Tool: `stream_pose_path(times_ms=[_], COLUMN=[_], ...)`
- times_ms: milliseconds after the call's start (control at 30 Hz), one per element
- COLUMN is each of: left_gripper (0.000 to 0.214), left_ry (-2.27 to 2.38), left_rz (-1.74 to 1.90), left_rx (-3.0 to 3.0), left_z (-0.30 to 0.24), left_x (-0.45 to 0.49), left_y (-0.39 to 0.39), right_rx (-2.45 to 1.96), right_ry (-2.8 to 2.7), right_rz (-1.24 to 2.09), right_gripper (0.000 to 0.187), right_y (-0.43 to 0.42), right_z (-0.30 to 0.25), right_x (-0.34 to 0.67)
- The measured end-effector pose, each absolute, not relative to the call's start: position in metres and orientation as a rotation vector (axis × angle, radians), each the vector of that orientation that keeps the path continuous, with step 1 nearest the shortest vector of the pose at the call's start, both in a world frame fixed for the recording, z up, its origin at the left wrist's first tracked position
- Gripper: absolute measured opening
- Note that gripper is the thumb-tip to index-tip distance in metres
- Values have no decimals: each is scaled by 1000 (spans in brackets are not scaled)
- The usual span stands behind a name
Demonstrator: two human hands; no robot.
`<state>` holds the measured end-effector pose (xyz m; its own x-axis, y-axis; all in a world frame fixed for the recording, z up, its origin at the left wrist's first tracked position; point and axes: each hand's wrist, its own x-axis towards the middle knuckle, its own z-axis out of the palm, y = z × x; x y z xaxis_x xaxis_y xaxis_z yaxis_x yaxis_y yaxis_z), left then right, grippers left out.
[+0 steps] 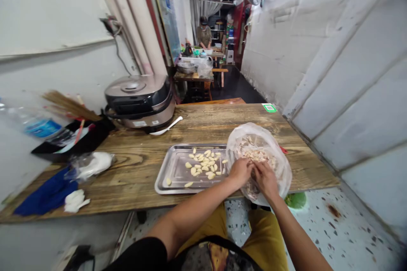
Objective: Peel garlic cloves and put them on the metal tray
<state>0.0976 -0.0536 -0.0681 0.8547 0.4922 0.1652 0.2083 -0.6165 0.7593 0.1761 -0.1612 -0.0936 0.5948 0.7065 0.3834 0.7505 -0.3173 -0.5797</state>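
My left hand [241, 172] and my right hand [266, 178] meet over an open clear plastic bag [284, 174], their fingers closed and fingertips pressed together. Whatever they pinch is hidden by the fingers. Inside the bag lies a heap of pale garlic cloves and papery skins [251, 146]. Left of the bag, a shallow metal tray [161, 171] carries several peeled garlic cloves [205, 163], loosely scattered. The bag overlaps the tray's right end and hangs over the table's front edge.
On the wooden table [133, 182] are a rice cooker [140, 99], a white spoon [168, 127], a black chopstick box [70, 139], a blue cloth [47, 192] and crumpled tissue [75, 201]. A wall runs along the right. Farther back, a person [204, 34] stands at another table.
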Motion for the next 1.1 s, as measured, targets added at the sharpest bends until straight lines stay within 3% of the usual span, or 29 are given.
stream_pose_path(times_ms=[133, 400, 1100], left_gripper=[25, 12, 10], left_ry=[571, 624, 718], left_rz=[412, 333, 180], left_rx=[1854, 1252, 1220], left_z=[-72, -72, -71], left_x=[106, 112, 113], left_y=[-62, -60, -59], right_rx=[-1971, -1944, -1819], right_ry=[-1149, -1149, -1112], right_rz=[-64, -144, -65], right_gripper=[32, 32, 30], right_y=[-165, -167, -171], right_z=[-96, -107, -124], right_x=[188, 188, 183])
